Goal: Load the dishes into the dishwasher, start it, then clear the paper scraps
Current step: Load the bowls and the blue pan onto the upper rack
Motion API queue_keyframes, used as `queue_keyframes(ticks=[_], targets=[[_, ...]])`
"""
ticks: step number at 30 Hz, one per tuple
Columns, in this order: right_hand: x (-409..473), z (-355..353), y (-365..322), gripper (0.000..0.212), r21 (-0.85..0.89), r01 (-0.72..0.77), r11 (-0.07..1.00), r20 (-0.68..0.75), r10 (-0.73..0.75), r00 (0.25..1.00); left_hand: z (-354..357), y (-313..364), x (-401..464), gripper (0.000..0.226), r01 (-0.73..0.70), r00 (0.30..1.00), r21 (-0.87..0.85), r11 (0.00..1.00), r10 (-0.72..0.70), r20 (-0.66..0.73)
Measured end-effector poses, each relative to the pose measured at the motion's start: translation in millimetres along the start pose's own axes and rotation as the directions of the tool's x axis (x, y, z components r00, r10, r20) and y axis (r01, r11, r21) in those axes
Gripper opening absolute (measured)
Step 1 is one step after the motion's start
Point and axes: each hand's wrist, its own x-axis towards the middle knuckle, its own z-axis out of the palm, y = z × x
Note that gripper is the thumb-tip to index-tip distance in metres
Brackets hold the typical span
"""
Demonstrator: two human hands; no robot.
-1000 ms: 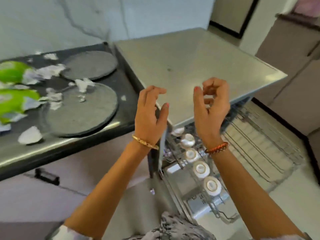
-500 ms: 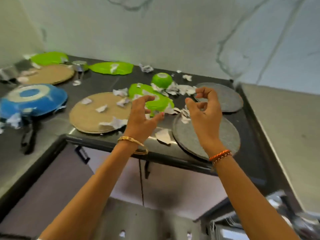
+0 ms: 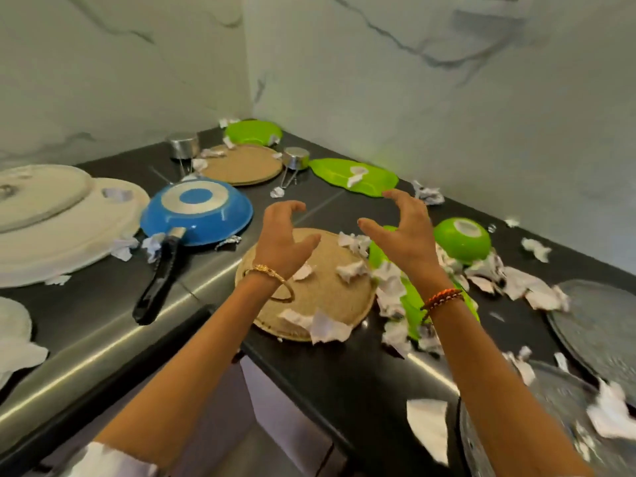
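My left hand (image 3: 284,239) and my right hand (image 3: 401,232) hover above the dark corner counter (image 3: 330,370), both empty with fingers spread and curled. Under them lies a round tan plate (image 3: 320,294) strewn with white paper scraps (image 3: 328,327). A green plate (image 3: 411,297) half buried in scraps lies under my right wrist. An upturned green bowl (image 3: 463,237) sits just right of my right hand. An upside-down blue frying pan (image 3: 198,211) with a black handle lies to the left. The dishwasher is out of view.
Large white platters (image 3: 58,215) fill the far left. A second tan plate (image 3: 242,165), two steel cups (image 3: 184,144) and two more green plates (image 3: 354,175) sit near the corner. Grey round plates (image 3: 599,325) lie at the right, amid more scraps.
The view has swung left from the open dishwasher to the cluttered counter corner. Both hands stay raised and empty, now over the tan plate with fingers spread wider.
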Motion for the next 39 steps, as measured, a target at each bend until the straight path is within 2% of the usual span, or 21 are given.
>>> queue_keyframes(ticks=[2, 6, 9, 12, 18, 23, 28, 31, 33, 36, 39], targets=[[22, 9, 8, 0.061, -0.088, -0.020, 0.996, 0.033, 0.023, 0.999, 3, -5, 12, 0.049, 0.021, 1.000, 0.021, 1.000, -0.020, -0.010], [46, 14, 35, 0.066, -0.288, -0.167, 0.943, 0.096, 0.202, 0.975, 18, -13, 29, 0.050, 0.033, 0.999, 0.062, 0.998, -0.036, 0.038], [68, 0, 66, 0.067, -0.399, -0.321, 0.859, 0.001, 0.350, 0.937, 33, -9, 44, 0.051, 0.013, 0.997, 0.060, 0.998, -0.017, 0.070], [84, -20, 104, 0.070, -0.434, -0.496, 0.752, -0.118, 0.498, 0.859, 44, -3, 59, 0.051, -0.007, 0.993, 0.051, 0.999, 0.002, 0.114], [98, -27, 141, 0.086, -0.486, -0.591, 0.644, -0.098, 0.632, 0.769, 63, -9, 83, 0.049, -0.039, 0.987, 0.077, 0.996, 0.026, 0.160], [100, -30, 150, 0.081, -0.510, -0.567, 0.647, -0.065, 0.628, 0.775, 67, -18, 85, 0.048, -0.021, 0.980, 0.102, 0.995, 0.001, 0.198], [102, -32, 144, 0.080, -0.443, -0.583, 0.681, -0.083, 0.617, 0.783, 54, -28, 79, 0.049, 0.009, 0.989, 0.091, 0.996, -0.023, 0.149], [100, -30, 131, 0.080, -0.398, -0.549, 0.735, -0.083, 0.567, 0.819, 37, -30, 73, 0.049, 0.023, 0.994, 0.082, 0.996, -0.032, 0.108], [100, -30, 120, 0.079, -0.348, -0.487, 0.801, -0.116, 0.479, 0.870, 27, -29, 71, 0.048, 0.015, 0.997, 0.086, 0.996, -0.022, 0.079], [98, -16, 83, 0.075, -0.163, -0.323, 0.932, -0.151, 0.300, 0.942, 4, -35, 63, 0.048, 0.051, 0.999, 0.096, 0.994, -0.051, 0.002], [92, 11, 36, 0.072, 0.189, -0.175, 0.966, -0.070, 0.191, 0.979, -21, -44, 47, 0.047, 0.119, 0.990, 0.098, 0.988, -0.111, -0.082]])
